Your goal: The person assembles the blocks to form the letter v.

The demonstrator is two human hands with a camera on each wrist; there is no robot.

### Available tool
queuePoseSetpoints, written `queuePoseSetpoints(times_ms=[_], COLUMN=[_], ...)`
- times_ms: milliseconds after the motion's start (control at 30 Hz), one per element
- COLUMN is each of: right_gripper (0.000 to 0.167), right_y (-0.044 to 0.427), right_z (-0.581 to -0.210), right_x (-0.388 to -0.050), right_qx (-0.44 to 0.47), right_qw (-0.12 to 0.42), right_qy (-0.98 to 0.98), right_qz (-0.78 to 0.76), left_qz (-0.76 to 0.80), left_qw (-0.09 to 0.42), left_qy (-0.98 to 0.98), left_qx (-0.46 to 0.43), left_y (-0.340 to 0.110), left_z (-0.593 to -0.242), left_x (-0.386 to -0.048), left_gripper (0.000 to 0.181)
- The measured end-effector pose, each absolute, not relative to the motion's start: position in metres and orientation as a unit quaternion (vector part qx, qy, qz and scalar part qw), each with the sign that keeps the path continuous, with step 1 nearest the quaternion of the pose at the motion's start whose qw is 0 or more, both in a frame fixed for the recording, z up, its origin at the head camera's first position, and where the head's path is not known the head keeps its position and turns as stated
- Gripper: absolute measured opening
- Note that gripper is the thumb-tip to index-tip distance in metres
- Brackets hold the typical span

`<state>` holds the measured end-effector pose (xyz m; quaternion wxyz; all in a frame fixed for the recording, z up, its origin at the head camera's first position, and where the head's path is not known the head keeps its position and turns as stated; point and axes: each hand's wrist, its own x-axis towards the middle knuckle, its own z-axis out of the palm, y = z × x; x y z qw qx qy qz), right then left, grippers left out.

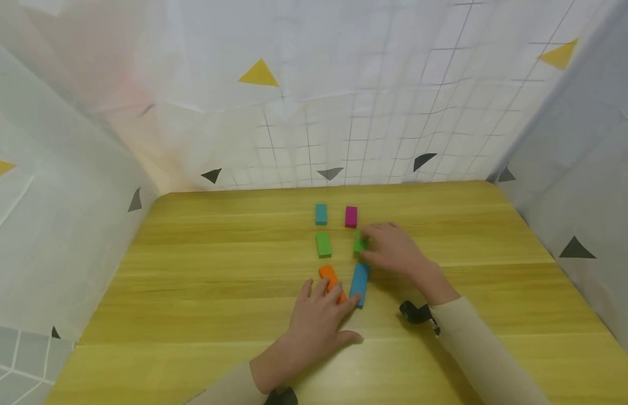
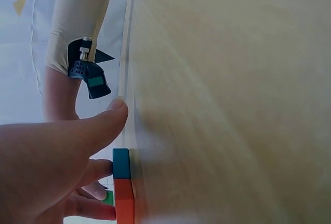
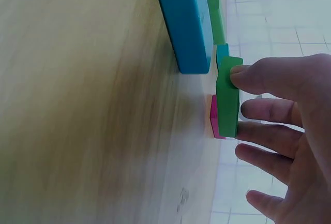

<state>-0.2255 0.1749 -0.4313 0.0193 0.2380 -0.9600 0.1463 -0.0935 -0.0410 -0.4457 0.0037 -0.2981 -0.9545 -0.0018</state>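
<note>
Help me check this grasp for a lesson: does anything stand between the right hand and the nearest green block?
Nothing visible does: the right hand pinches the green block directly. The pink block lies beyond it and the blue block nearer the left hand, neither of them in between.

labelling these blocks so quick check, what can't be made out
Head view: part of the orange block, covered by the left hand.
Head view: part of the right green block, behind the right hand.
Head view: marking on the left sleeve, too small to read.
Right wrist view: most of the magenta block, behind that green block.
Right wrist view: one end of the blue block, beyond the top edge.
</note>
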Motion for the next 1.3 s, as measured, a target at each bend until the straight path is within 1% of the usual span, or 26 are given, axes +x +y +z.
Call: queuePoseSetpoints(times_ms=[133, 367, 500, 733, 1300], right_gripper=[0.029, 0.031, 0.031, 0.032, 0.036], right_y=[0.181, 0.185, 0.185, 0.184, 0.184], right_z=[-0.431, -0.431, -0.431, -0.432, -0.437], right_x=[-0.223, -0.220, -0.218, -0.215, -0.214], right_qx=[0.233, 0.216, 0.219, 0.217, 0.224], right_qw=[0.020, 0.001, 0.004, 0.001, -0.008], right_qy=[-0.961, -0.964, -0.964, -0.964, -0.963], right_qz=[0.150, 0.153, 0.152, 0.155, 0.148], left_qz=[0.003, 0.004, 0.004, 0.004, 0.006], left_qw=[0.004, 0.005, 0.008, -0.001, 0.011], left_qy=[-0.955, -0.954, -0.954, -0.955, -0.954], left_qx=[-0.298, -0.299, -0.299, -0.298, -0.300], left_y=[-0.041, -0.041, -0.041, -0.041, -0.041], left_z=[-0.446, -0.445, -0.444, -0.443, -0.446], left_x=[-0.093, -0.093, -0.094, -0.093, -0.093], left_gripper=[0.077, 0.077, 0.077, 0.077, 0.077])
